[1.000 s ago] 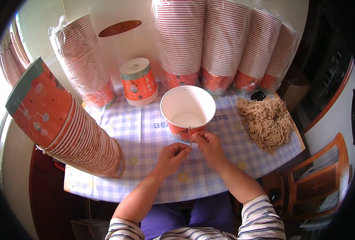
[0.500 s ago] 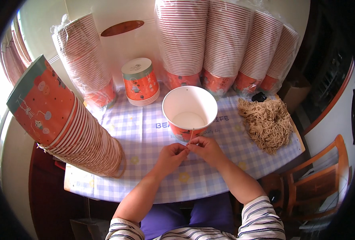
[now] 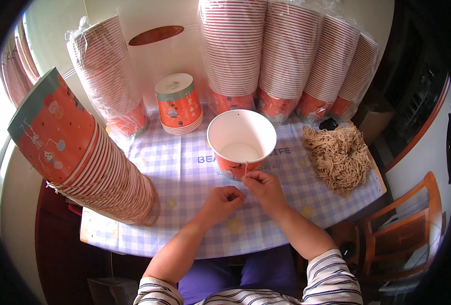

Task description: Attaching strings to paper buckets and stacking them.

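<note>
A white-lined, orange paper bucket (image 3: 235,134) stands upright on the table in front of me, with a small hole in its far wall. A short tan cord (image 3: 246,166) hangs at its near rim. My right hand (image 3: 264,189) pinches this cord with thumb and fingertips, just at the bucket's near side. My left hand (image 3: 222,204) is a little nearer to me and to the left, its fingers curled closed and apart from the bucket. Whether anything is inside those fingers is hidden.
A tall leaning stack of buckets with cord (image 3: 108,173) stands at the left. Behind are an upturned short stack (image 3: 179,109) and several plastic-wrapped stacks (image 3: 233,56). A heap of tan cords (image 3: 340,157) lies right on the checked tablecloth (image 3: 185,234). A wooden chair (image 3: 403,229) stands right.
My hands were together at the cord; now they are apart. The left has moved slightly down, and the right has shifted slightly right, with the cord still in its fingertips.
</note>
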`<state>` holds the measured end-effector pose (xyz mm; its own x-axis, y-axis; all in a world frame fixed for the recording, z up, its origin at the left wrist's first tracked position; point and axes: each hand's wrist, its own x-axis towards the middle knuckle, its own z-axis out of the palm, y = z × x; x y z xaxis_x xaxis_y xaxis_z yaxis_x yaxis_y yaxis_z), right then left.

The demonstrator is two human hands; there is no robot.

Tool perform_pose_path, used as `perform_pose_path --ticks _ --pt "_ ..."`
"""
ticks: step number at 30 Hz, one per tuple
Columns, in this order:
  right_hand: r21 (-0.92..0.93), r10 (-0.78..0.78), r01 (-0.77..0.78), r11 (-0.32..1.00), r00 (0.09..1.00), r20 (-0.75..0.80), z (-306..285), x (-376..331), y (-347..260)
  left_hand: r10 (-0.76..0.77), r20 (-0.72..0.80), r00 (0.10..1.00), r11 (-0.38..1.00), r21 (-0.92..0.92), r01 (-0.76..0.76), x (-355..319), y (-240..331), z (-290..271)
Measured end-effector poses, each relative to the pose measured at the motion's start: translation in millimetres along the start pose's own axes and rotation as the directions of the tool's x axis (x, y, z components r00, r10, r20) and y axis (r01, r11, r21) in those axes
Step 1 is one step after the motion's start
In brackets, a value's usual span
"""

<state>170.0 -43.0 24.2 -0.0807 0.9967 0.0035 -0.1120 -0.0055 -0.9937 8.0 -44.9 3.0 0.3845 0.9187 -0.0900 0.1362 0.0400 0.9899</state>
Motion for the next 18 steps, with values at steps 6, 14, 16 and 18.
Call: perform_pose_path --ticks 6,14,16,18 --pt "0.113 -0.012 0.022 0.993 0.996 -0.084 4 2 -8 0.043 0.062 0.997 0.991 0.126 -0.051 -3 2 7" --pt "0.122 -0.029 0.043 0.992 0.993 -0.117 14 5 -19 0.034 0.152 0.988 0.953 0.292 -0.078 -7 9 7" --pt "0.105 -0.021 0.036 0.994 0.99 -0.141 18 6 -24 0.019 0.16 0.987 0.954 0.292 -0.066 -8 11 7" --pt "0.098 -0.037 0.053 0.994 0.987 -0.159 20 7 -23 0.052 0.141 0.989 0.945 0.312 -0.094 -10 14 7"
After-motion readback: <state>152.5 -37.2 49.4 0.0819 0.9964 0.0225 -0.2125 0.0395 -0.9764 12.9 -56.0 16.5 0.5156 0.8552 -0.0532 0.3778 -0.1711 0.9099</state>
